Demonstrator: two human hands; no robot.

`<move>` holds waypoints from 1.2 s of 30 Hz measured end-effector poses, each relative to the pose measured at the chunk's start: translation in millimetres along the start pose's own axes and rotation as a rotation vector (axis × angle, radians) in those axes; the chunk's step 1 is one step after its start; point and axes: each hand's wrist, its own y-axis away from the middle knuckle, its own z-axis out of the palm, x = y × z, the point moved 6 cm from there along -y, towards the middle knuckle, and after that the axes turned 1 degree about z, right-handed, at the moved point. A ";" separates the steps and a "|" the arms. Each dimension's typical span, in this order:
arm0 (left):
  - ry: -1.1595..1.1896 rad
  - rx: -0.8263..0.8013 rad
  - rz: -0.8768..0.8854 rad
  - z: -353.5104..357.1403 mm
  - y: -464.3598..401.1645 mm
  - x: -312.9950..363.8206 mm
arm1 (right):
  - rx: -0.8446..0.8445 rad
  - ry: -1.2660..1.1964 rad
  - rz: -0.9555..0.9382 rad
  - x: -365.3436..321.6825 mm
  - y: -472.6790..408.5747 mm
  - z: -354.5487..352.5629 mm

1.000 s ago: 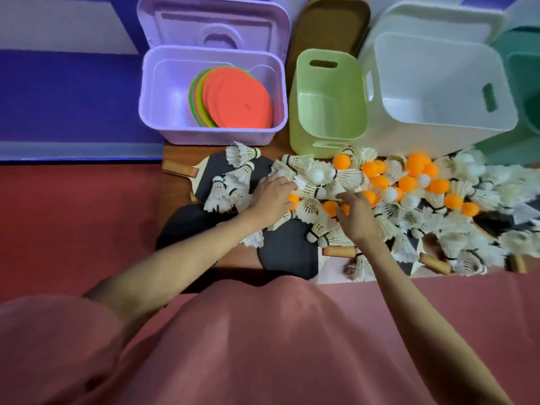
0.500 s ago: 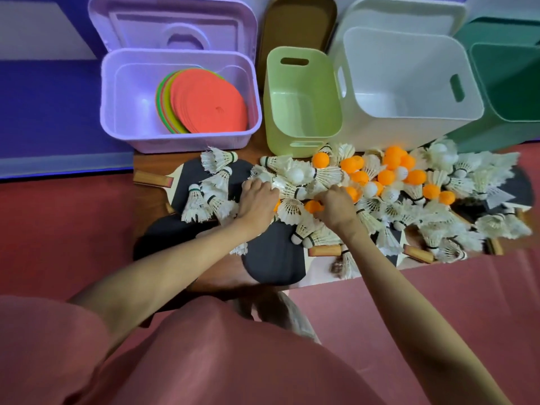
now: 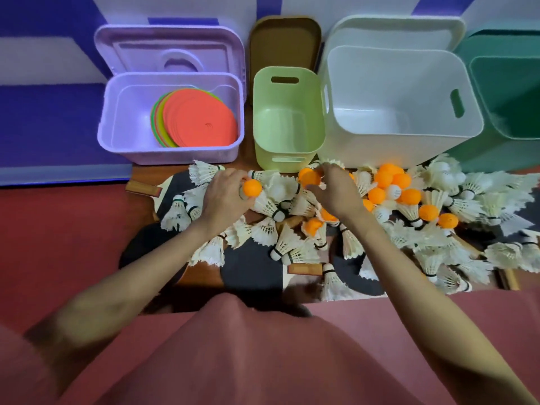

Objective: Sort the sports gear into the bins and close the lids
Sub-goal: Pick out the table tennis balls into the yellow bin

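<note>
A: Where were the hands, counted from the green bin (image 3: 287, 118)?

B: Both were just in front of it, over the pile. The left hand (image 3: 223, 194) was in front of its left corner, and its fingers were curled around an orange ball (image 3: 252, 187). The right hand (image 3: 336, 190) was in front of its right corner, with fingers bent down onto a second ball (image 3: 310, 176).

A: Did the right hand really hold that ball?

B: I believe yes, but the palm hid the fingertips, so how tight the grip was I could not tell.

A: And the other gear?

B: More orange balls (image 3: 393, 179) lay to the right of the green bin, in front of the white bin (image 3: 403, 153), mixed with some white ones. Shuttlecocks (image 3: 280, 244) were spread in front of the green bin and far to its right. Under them lay paddles (image 3: 251, 270) with dark faces and wooden handles.

A: What was inside the bins?

B: The green bin showed only its bare floor. The purple bin (image 3: 172, 153), left of it, held a stack of flat discs (image 3: 201, 122), the orange one on top. The white bin touched the green bin's right side, and the dark green bin (image 3: 508, 92) stood beyond that one.

A: The lids?

B: They stood behind: a purple lid (image 3: 169, 51), a brown lid (image 3: 285, 39) directly behind the green bin, and a white lid (image 3: 400, 30).
</note>
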 end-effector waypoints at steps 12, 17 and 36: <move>-0.048 0.184 -0.202 -8.8 -108.7 62.0 | 0.092 0.097 -0.293 -29.2 -92.7 -42.6; -0.021 0.251 -0.166 -2.9 -86.8 68.0 | 0.123 -0.059 -0.373 -8.3 -67.0 -42.9; -0.193 -0.092 -0.076 71.9 -6.3 46.0 | -0.313 0.283 -0.067 62.3 9.9 26.7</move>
